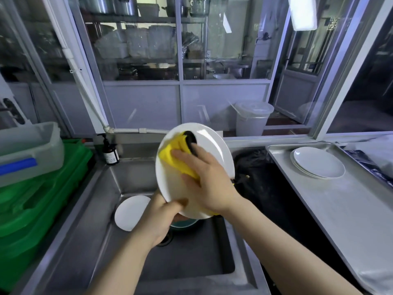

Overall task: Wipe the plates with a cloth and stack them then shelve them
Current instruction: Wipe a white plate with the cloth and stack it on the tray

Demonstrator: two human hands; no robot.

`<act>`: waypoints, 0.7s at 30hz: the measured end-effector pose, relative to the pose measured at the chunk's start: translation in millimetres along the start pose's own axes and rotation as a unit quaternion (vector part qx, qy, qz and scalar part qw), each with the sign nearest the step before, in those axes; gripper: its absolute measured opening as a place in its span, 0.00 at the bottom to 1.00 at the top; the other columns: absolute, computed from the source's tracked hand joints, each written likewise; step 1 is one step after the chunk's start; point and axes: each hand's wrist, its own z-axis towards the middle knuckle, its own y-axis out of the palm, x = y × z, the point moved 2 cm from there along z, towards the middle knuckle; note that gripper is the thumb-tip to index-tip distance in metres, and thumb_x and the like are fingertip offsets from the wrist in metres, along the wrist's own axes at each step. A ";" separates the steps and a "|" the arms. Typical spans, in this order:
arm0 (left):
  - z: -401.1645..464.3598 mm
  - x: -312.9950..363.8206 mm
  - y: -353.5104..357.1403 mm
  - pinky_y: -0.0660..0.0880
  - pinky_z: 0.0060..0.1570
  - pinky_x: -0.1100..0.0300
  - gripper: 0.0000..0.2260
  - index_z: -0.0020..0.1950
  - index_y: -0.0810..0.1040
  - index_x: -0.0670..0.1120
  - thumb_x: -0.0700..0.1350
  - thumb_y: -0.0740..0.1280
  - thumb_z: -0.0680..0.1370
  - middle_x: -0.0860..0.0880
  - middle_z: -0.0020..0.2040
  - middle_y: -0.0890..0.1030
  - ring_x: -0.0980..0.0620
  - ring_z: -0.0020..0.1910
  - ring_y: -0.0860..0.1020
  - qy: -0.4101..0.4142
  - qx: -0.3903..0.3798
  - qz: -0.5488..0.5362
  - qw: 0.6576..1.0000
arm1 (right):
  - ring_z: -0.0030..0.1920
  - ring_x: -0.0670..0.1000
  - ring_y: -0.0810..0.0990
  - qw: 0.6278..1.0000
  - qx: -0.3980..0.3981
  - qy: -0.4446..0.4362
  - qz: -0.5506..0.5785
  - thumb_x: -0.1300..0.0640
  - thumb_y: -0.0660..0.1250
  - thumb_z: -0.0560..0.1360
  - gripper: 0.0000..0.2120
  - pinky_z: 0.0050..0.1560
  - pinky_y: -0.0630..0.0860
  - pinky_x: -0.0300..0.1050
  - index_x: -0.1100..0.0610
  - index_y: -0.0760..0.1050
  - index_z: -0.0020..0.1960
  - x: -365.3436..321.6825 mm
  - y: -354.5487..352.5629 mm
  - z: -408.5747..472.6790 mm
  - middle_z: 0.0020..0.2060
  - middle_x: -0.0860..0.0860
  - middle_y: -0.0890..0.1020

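Two hands are busy in the middle of the frame, just above the steel sink [102,201]. The left hand [163,218] pinches the low edge of a white plate [214,145], thumb on the front and the other fingers hidden behind, so the plate stands tilted up and faces the person. I think it is held this way so the whole front can be reached and any drips fall into the sink. The right hand [204,179] lies on the plate with its fingers spread and pushes a yellow cloth [176,152] flat against it; a dark part of the cloth shows near the top. The flat hand makes the cloth touch a lot of the plate at once. Lower left of the held plate, one more white plate [131,211] leans in the sink, and it looks like it waits for its turn. Something teal [182,224] sits under the held plate, but most of it is hidden, so I cannot tell what it is. At the right of the frame a metal tray [319,209] holds a small stack of plates [319,165], likely the wiped ones. The way from the sink to that stack looks open, with only a dark gap between. At the left are green crates [32,209] with a clear tub [27,150] on top, and a brown soap bottle [110,153] stands at the back edge of the sink. No shelf for the plates shows close by.
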 end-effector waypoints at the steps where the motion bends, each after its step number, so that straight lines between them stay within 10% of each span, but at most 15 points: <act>1: 0.2 1.1 -0.9 0.80 0.37 0.57 0.16 0.51 0.83 0.47 0.35 0.65 0.66 0.46 0.46 0.86 0.47 0.46 0.84 0.006 0.001 -0.016 1.000 | 0.57 0.65 0.74 0.999 -0.023 -0.019 -0.016 0.60 0.72 0.68 0.27 0.60 0.69 0.48 0.55 0.74 0.67 -4.2 2.0 -4.6 0.68 0.59 0.71; 6: 0.6 9.1 -9.1 0.81 0.39 0.53 0.28 0.51 0.84 0.52 0.23 0.55 0.74 0.45 0.49 0.85 0.47 0.49 0.84 0.037 0.011 -0.052 0.998 | 0.54 0.61 0.74 0.995 -0.081 -0.028 -0.052 0.61 0.67 0.75 0.19 0.56 0.73 0.52 0.49 0.77 0.65 -4.4 6.1 -26.5 0.69 0.52 0.72; 21: 5.7 -30.4 -10.8 0.81 0.38 0.54 0.14 0.57 0.78 0.44 0.30 0.65 0.76 0.48 0.50 0.85 0.45 0.51 0.83 -0.033 0.075 -0.034 0.996 | 0.57 0.60 0.73 0.971 -0.039 0.202 -0.121 0.65 0.62 0.77 0.23 0.55 0.75 0.53 0.44 0.75 0.66 94.2 9.9 -128.0 0.69 0.52 0.72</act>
